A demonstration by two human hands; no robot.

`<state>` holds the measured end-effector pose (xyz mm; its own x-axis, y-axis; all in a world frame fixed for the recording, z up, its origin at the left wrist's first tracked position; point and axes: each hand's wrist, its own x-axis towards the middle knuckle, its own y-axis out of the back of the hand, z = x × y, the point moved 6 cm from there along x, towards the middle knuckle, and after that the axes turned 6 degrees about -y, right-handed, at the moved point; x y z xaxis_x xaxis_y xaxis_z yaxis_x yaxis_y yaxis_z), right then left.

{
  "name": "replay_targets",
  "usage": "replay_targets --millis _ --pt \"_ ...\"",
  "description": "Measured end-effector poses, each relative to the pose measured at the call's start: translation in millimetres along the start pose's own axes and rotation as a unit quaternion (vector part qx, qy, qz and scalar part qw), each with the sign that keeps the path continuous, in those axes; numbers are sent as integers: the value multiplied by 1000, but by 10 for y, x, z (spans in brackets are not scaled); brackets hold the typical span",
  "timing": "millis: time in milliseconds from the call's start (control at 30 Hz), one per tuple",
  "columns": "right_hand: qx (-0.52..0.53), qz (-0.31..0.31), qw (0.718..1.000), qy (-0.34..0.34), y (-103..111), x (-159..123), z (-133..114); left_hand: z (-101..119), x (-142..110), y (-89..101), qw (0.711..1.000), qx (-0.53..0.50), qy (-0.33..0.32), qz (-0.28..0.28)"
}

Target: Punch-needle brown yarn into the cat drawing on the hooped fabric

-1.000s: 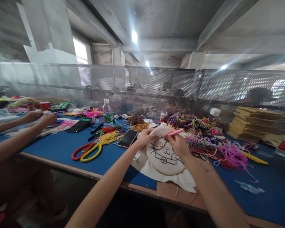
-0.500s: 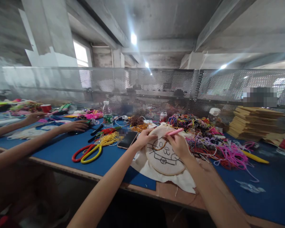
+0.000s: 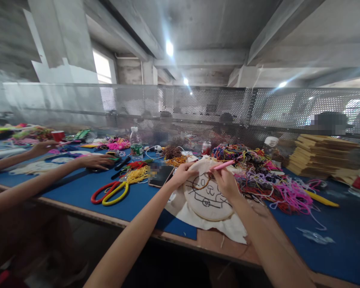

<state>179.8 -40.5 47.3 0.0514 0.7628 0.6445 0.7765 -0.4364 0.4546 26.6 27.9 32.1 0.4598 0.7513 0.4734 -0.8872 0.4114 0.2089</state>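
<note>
White cloth stretched in a round embroidery hoop (image 3: 210, 210) stands tilted at the table's front edge, with black line drawing and a short curve of brown yarn stitching (image 3: 202, 185) on it. My left hand (image 3: 184, 176) grips the hoop's upper left rim, thumb on the cloth. In my right hand (image 3: 226, 182) is a pink pen-shaped punch needle (image 3: 223, 165), pinched between the fingers, its tip end close to the cloth near the top of the brown stitching. The tip itself is hidden by the fingers. Loose cloth hangs below the hoop.
Red and yellow scissors (image 3: 115, 193), a phone (image 3: 161, 176) and a bottle (image 3: 136, 143) lie or stand to the left. Tangled yarn (image 3: 288, 194) and stacked brown envelopes (image 3: 318, 156) are on the right. A co-worker's arms (image 3: 54, 174) reach in from the left.
My right hand and the pink punch needle have shifted slightly to the right, showing a bit more of the drawing. The co-worker's nearer hand has moved slightly right.
</note>
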Motion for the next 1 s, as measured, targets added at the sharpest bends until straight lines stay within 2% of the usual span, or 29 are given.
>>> replay_targets --millis 233,500,733,1000 --pt "-84 -19 996 3 -58 -16 -14 23 0 -5 1000 -2 -21 -12" --pt "-109 -59 989 85 -189 -33 -130 136 -27 -38 999 11 -39 -26" --pt "-54 -15 998 -15 -58 -21 -35 5 -5 10 1000 11 -16 -12" --pt "-39 -12 999 -18 -68 -12 16 13 -8 9 999 36 -16 0"
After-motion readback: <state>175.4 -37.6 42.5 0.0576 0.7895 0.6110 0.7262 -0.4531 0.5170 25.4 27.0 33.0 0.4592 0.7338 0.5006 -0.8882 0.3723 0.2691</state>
